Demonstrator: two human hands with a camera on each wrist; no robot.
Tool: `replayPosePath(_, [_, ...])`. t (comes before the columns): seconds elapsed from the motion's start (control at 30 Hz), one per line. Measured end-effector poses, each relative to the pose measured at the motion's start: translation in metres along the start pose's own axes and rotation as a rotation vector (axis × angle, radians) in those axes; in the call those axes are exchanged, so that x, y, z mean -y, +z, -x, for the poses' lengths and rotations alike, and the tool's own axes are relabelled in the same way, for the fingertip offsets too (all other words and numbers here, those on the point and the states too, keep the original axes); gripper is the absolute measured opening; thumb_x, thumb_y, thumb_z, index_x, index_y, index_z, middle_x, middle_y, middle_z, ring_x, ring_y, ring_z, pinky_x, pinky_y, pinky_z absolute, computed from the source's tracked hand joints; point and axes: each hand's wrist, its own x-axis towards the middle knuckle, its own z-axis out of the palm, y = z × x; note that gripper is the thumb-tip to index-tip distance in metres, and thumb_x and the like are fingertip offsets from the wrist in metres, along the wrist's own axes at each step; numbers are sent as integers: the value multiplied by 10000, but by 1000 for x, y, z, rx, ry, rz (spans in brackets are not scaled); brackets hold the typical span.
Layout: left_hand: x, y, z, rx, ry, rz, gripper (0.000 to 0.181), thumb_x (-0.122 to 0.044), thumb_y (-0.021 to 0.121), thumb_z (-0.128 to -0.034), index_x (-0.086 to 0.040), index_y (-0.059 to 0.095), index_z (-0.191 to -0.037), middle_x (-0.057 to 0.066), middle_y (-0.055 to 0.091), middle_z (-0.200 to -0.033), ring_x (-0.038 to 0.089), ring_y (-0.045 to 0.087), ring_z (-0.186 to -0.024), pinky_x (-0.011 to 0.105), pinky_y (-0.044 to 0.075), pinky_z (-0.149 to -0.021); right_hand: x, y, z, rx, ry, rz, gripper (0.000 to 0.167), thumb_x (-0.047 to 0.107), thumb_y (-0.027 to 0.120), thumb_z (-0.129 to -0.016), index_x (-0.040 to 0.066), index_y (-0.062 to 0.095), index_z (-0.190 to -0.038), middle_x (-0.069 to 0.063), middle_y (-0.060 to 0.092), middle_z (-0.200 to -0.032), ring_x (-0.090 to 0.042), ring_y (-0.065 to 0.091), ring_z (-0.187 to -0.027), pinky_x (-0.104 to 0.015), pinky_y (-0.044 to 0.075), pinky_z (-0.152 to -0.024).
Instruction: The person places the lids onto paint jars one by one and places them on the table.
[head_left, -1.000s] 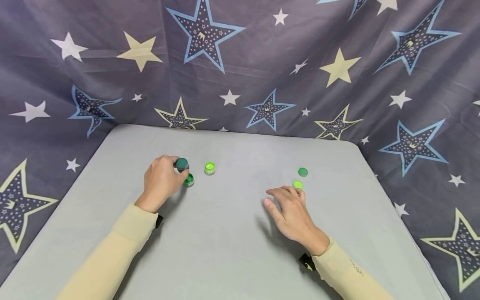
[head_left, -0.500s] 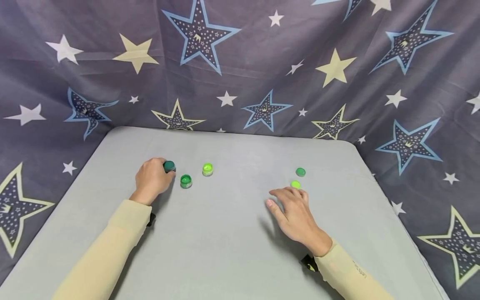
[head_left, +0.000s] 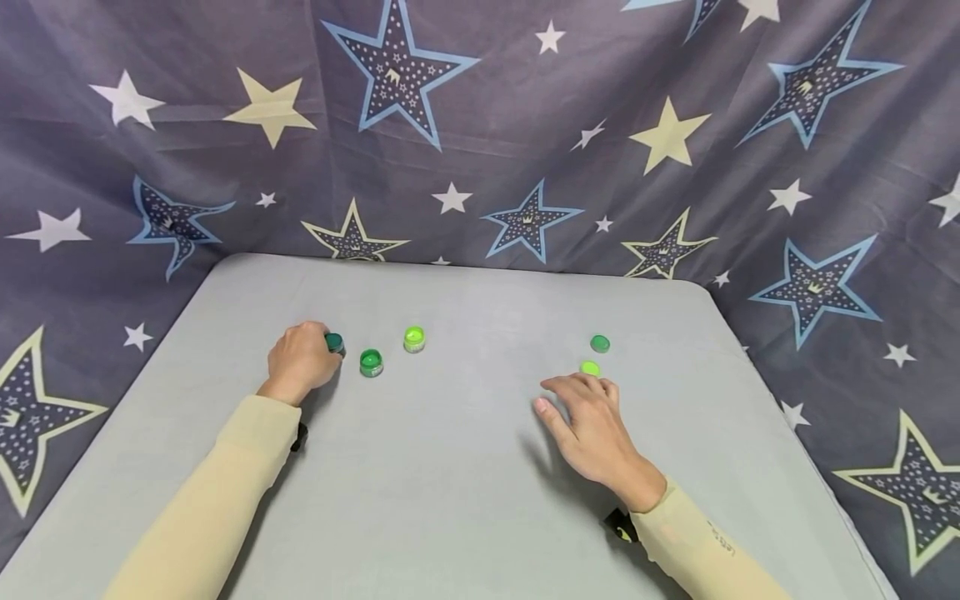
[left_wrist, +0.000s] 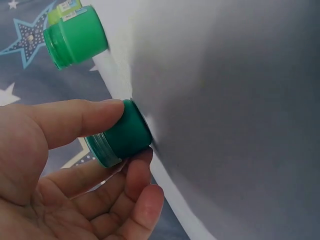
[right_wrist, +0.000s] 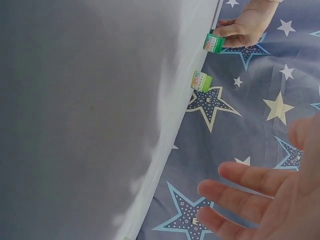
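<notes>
My left hand (head_left: pixel 302 364) pinches a dark teal-green paint jar (head_left: pixel 334 342) between thumb and fingers at the table's left. In the left wrist view this small jar (left_wrist: pixel 122 135) has its base against the table surface; whether it bears a lid is hard to tell. Just to its right stands an open green paint jar (head_left: pixel 371 362), and beyond that an open lime-green paint jar (head_left: pixel 414 338). Over the right half of the table, my right hand (head_left: pixel 592 429) has its fingers spread and holds nothing. A lime lid (head_left: pixel 590 367) lies beside its fingertips, partly hidden, with a green lid (head_left: pixel 600 343) behind.
The pale grey table (head_left: pixel 465 483) has rounded back corners. A dark curtain with star prints (head_left: pixel 480 108) hangs behind it and along both sides.
My left hand has carried the teal-green jar left, away from the green jar, and lowered it to the table. My right hand stays nearly still.
</notes>
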Motion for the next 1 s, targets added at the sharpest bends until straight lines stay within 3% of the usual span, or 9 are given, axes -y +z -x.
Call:
replayPosePath(0.13, [1,3,2,-3,0,-1,357,-107,695,-889,72,651,-1195,291,659,-1092,456,628,-963,549,506,-736,-1,1,0,3,1,3,345,351,571,-1044,85,701,-1221,-61,712,-1204,-302,583,-1172,-563,287,-1006])
replayPosePath(0.33, [0,5,7,-29,4,5,577,-79,719,-859,88,541,-1382,349,585,-1285,529,574,-1143,619,496,-855,-2,2,0,5,5,6,345,349,568,-1045,85,700,-1223,-62,707,-1215,-299,581,-1177,-568,288,-1005])
replayPosePath(0.47, [-3,4,13,-100,47,27,620,-43,698,-836,94,512,-1411,353,565,-1307,537,557,-1166,630,491,-852,-1,1,0,5,9,5,348,353,572,-1043,85,700,-1223,-64,706,-1218,-303,578,-1179,-573,286,-1004])
replayPosePath(0.6, [-8,4,22,-184,119,81,548,-30,674,-856,98,551,-1375,332,604,-1253,526,579,-1126,635,489,-845,-1,0,-1,6,15,5,353,352,575,-1042,76,700,-1224,-68,705,-1222,-308,575,-1177,-571,287,-1000])
replayPosePath(0.7, [-13,5,29,-213,157,123,511,-36,669,-875,92,568,-1359,318,618,-1234,518,582,-1122,640,480,-866,-1,-1,-1,4,22,3,365,356,585,-1035,69,699,-1228,-72,703,-1232,-317,569,-1183,-562,287,-1001])
replayPosePath(1.0, [-25,9,44,-145,132,162,649,-136,785,-840,54,539,-1410,284,608,-1302,506,568,-1184,635,475,-903,-10,-5,-7,-25,36,16,470,377,656,-996,37,650,-1320,-120,676,-1305,-352,552,-1211,-553,298,-1006])
